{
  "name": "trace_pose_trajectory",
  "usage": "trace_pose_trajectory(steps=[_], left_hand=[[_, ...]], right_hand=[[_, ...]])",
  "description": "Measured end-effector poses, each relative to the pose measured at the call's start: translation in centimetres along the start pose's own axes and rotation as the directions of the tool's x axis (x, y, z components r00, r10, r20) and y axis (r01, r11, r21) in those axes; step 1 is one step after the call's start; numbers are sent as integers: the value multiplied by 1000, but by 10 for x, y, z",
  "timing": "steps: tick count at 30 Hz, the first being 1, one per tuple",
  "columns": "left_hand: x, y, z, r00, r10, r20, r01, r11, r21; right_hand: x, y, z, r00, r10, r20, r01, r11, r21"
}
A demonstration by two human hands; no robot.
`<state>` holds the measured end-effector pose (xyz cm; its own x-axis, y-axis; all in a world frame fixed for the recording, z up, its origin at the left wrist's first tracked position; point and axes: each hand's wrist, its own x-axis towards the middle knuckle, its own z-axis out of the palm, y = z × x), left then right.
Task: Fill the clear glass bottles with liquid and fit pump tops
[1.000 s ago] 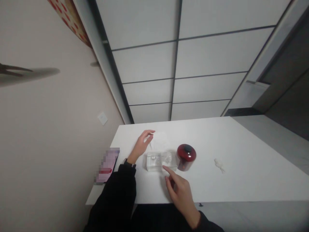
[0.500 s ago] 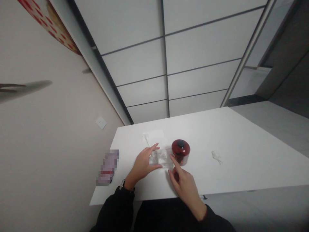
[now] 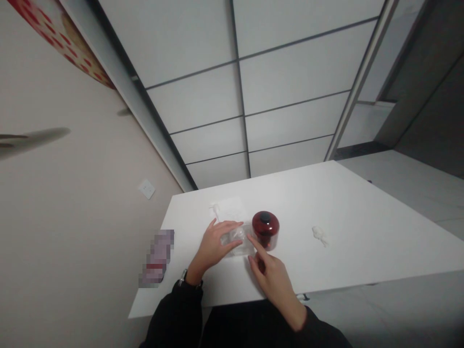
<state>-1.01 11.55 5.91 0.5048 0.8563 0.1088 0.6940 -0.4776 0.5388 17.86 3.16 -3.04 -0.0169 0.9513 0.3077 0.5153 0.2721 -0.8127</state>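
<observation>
A clear see-through box (image 3: 246, 249) lies on the white table in front of me, with a clear, crumpled-looking bundle (image 3: 237, 234) in it. My left hand (image 3: 215, 243) reaches over the box's left part, thumb and fingers spread on either side of the bundle; whether they press on it is hard to see. From the right comes my right hand (image 3: 272, 276), its index finger stretched out to the box's right side, the thumb apart and the other fingers curled. Close beyond that fingertip stands a round jar (image 3: 268, 238) with a dark red lid and black knob.
Behind my left hand lies a white sheet (image 3: 234, 205) with a small white cord-like item (image 3: 214, 209) on it. A crumpled white piece (image 3: 319, 234) rests farther right. A blurred purple pack (image 3: 157, 256) is at the table's left edge, near the wall.
My left thumb has moved from the box's near edge inward over the box, beside the bundle. My right hand has stayed nearly in place. The whole view has shifted slightly.
</observation>
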Motion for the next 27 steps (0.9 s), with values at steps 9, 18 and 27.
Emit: trace_pose_trajectory(steps=[9,18,27], left_hand=[[5,4,0,997,-78,5,79,996,-48],[1,-3,6,999,-8,-46,10,999,37],[0,-9,10,985,83,-153,-81,997,20]], right_hand=[[1,-1,2,999,4,-31,-4,1000,2],[4,-6,-2,999,1,-54,2,999,43],[0,14,10,992,-54,-110,66,993,103]])
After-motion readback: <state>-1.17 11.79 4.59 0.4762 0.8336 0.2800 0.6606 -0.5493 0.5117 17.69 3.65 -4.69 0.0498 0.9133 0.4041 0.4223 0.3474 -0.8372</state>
